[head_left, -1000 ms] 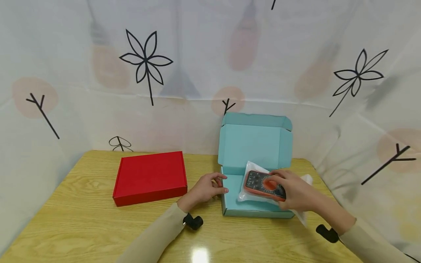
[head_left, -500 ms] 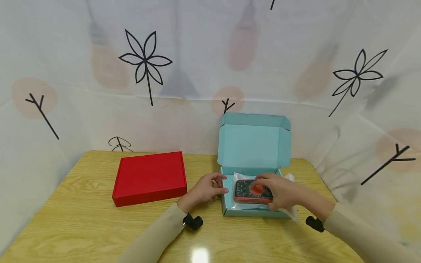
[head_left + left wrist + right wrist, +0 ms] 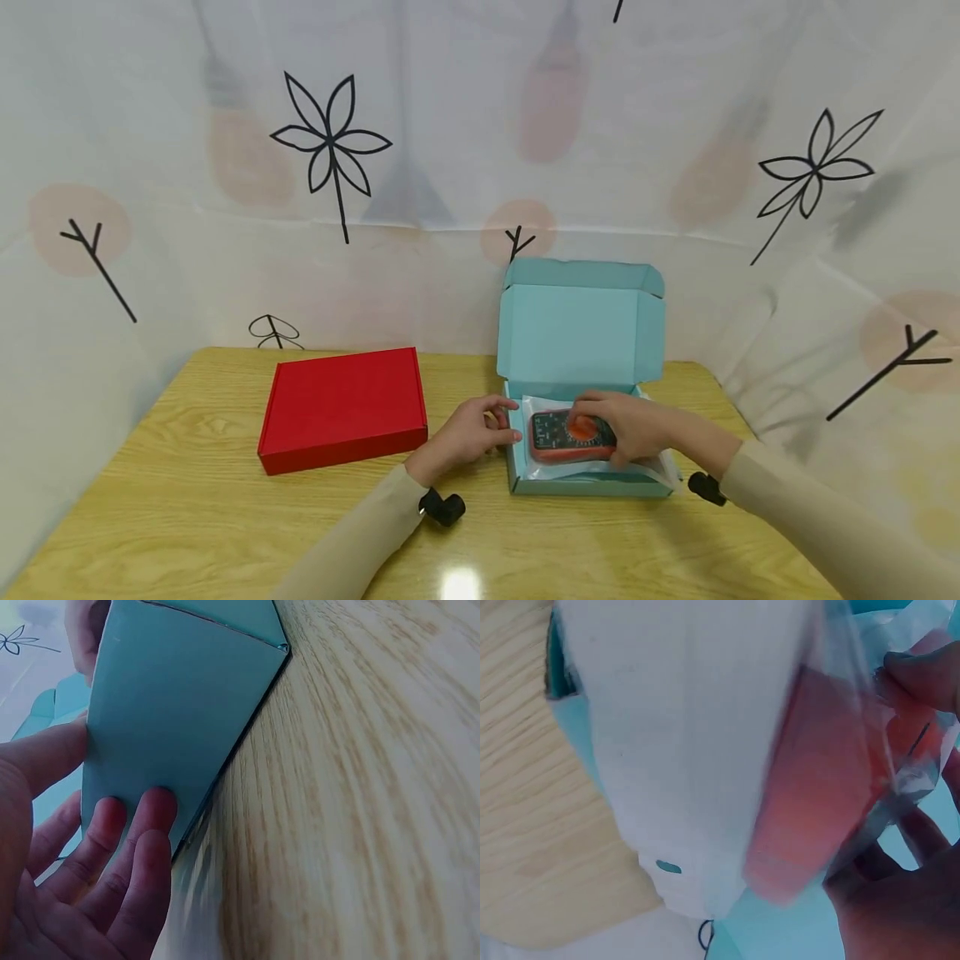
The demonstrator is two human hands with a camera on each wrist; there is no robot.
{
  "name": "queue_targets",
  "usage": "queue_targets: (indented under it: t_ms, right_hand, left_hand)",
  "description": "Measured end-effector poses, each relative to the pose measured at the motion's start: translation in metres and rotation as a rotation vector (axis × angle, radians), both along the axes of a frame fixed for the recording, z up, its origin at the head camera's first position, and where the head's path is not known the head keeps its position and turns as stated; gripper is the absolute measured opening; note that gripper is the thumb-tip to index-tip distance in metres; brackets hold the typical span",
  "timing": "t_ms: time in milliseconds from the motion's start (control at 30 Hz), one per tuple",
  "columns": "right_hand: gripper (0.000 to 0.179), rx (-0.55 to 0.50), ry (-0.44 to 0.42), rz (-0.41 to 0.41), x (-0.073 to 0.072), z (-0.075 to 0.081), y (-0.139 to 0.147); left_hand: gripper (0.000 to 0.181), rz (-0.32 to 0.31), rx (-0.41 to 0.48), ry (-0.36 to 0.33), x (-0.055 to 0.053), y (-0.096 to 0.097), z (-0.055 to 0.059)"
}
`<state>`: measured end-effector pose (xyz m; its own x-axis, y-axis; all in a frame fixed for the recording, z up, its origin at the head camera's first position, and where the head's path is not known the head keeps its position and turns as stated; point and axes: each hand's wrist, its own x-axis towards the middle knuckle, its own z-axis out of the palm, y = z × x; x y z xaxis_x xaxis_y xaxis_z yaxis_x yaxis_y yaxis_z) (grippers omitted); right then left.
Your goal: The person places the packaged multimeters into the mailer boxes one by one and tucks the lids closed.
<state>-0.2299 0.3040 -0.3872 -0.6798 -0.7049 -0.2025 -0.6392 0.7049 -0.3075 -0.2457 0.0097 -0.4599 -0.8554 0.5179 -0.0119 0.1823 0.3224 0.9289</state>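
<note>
An orange-and-black digital multimeter [image 3: 551,432] lies face up in a clear plastic bag [image 3: 682,750] inside the pale blue cardboard box [image 3: 570,487]. From the right, my right hand [image 3: 632,425] grips the multimeter's right end through the bag, its fingers over the dial. At the box's left wall, my left hand [image 3: 472,429] holds the edge: in the left wrist view some fingertips [image 3: 157,806] press the outer side while thumb and forefinger pass behind the rim. The underside of the multimeter is hidden in the head view.
The box lid [image 3: 573,333] stands raised against the patterned cloth backdrop [image 3: 450,125]. A closed red box [image 3: 345,404] sits to the left on the wooden table [image 3: 187,517]. Past the box's right side the bag's loose end sticks out.
My right hand has carried the bagged multimeter left and down into the blue box, and its tilt has levelled out. The left hand has stayed at the wall.
</note>
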Motion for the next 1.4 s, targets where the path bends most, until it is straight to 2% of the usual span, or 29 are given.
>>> queue_targets:
  t_ms: [200, 400, 633, 767, 1133, 1400]
  right_hand:
    - [0.068, 0.005, -0.035, 0.001, -0.005, -0.003, -0.008]
    - [0.069, -0.015, -0.019, 0.033, -0.008, -0.005, -0.013]
    - [0.072, -0.037, -0.080, -0.035, -0.003, -0.003, -0.011]
    - [0.073, -0.022, -0.086, -0.067, -0.003, -0.006, -0.010]
    - [0.077, -0.043, -0.104, -0.080, -0.007, -0.008, -0.011]
    - [0.064, -0.107, -0.136, -0.060, -0.006, -0.002, -0.006]
  left_hand:
    - [0.044, -0.004, 0.021, -0.012, -0.002, 0.000, -0.002]
    - [0.045, 0.003, 0.028, -0.021, -0.001, 0.001, -0.002]
    - [0.045, 0.012, 0.012, -0.020, -0.001, 0.001, 0.000]
    - [0.043, 0.012, 0.015, -0.021, -0.001, 0.001, 0.000]
    - [0.042, 0.026, 0.031, -0.014, 0.001, -0.001, -0.002]
    - [0.042, 0.031, 0.023, 0.022, 0.002, -0.001, -0.002]
